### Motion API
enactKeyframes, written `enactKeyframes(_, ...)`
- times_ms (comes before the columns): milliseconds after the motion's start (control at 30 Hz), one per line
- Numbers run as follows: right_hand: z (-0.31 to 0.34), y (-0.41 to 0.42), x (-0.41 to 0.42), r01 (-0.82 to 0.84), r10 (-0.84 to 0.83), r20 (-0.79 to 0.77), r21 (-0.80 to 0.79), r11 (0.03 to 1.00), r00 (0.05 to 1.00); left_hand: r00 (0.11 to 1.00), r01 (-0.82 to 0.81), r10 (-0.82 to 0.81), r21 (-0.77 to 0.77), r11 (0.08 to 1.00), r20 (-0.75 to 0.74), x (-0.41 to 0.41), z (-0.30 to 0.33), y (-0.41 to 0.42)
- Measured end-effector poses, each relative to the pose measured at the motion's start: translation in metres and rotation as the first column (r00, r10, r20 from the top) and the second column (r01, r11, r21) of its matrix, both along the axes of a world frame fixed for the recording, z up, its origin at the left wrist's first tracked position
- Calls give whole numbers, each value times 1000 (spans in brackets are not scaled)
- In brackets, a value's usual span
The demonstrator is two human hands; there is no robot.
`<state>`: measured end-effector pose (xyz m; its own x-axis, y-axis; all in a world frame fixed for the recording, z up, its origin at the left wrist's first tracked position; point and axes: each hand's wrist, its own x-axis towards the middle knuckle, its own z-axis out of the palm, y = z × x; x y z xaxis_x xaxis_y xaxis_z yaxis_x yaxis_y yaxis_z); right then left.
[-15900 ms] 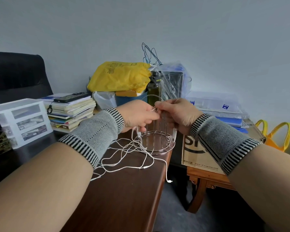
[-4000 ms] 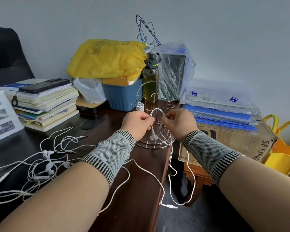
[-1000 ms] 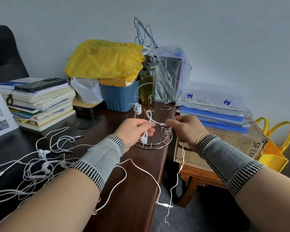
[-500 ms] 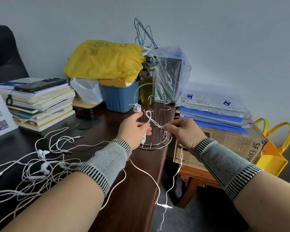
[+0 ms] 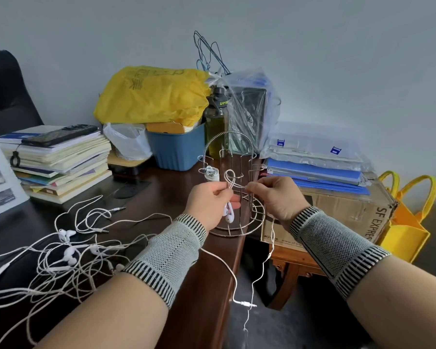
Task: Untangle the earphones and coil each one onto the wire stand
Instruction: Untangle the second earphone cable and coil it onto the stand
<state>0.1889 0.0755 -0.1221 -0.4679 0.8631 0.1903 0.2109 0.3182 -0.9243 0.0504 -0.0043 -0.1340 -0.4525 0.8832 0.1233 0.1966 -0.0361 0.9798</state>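
Earphones (image 5: 68, 253) lie tangled on the desk (image 5: 176, 187) at 9 o'clock. At 12 o'clock a blue bin (image 5: 176, 149) holds a yellow bag (image 5: 151, 96). Before the wire stand (image 5: 237, 187), left hand (image 5: 207, 200) grips white earbuds (image 5: 229, 212); right hand (image 5: 275, 195) pinches their looped cord (image 5: 230, 180).

The wire stand (image 5: 233, 197) stands upright at my worktop's (image 5: 186, 285) edge, one coiled earphone (image 5: 211, 173) already hung on its left hook. I hold a white earphone cable (image 5: 230, 181) looped at the middle hook, buds (image 5: 228, 212) dangling. The tangled earphones (image 5: 68, 255) lie left.
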Motion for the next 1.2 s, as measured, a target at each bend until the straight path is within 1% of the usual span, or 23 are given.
enactKeyframes(67, -1, -3, 3, -4, 4, 27, 12, 1000, 1000, 998, -17, 16, 10, 1000, 64, 4, -3, 1)
enactKeyframes(167, -5, -5, 8, -3, 2, 42, 14, 1000, 999, 996, -65, 63, 30, 997, 55, 10, -7, 2)
enactKeyframes(233, -8, -5, 11, 1, -2, 37, 10, 1000, 999, 993, -88, 84, 49, 995, 83, 15, -7, 3)
enactKeyframes(333, -10, -5, 13, -2, 2, 26, 7, 1000, 1000, 980, -112, 97, 74, 991, 174, 23, -6, 4)
enactKeyframes(400, -9, -5, 13, -10, 10, 13, -16, 1000, 1000, 976, -135, 116, 97, 986, 185, 25, -7, 3)
enactKeyframes(467, -8, -6, 12, -16, 15, -13, -32, 999, 1000, 978, -155, 134, 128, 979, 162, 27, -8, 3)
enactKeyframes(633, -7, -6, 8, 2, -2, -53, 12, 1000, 999, 981, -193, 184, 195, 962, 63, 34, -9, -1)
enactKeyframes(733, -9, -5, 12, -4, 4, -70, 8, 1000, 998, 975, -217, 222, 211, 953, -3, 34, -13, 0)
enactKeyframes(833, -14, -4, 20, -4, 0, -116, -42, 999, 993, 968, -229, 243, 188, 955, -56, 33, -19, 0)
enactKeyframes(1000, -20, -4, 27, 42, -48, -126, -49, 998, 991, 972, -212, 223, 129, 969, -70, 36, -14, -2)
enactKeyframes(1200, -19, -4, 25, 62, -65, -57, -47, 997, 996, 979, -181, 173, 72, 981, 106, 42, -5, 1)
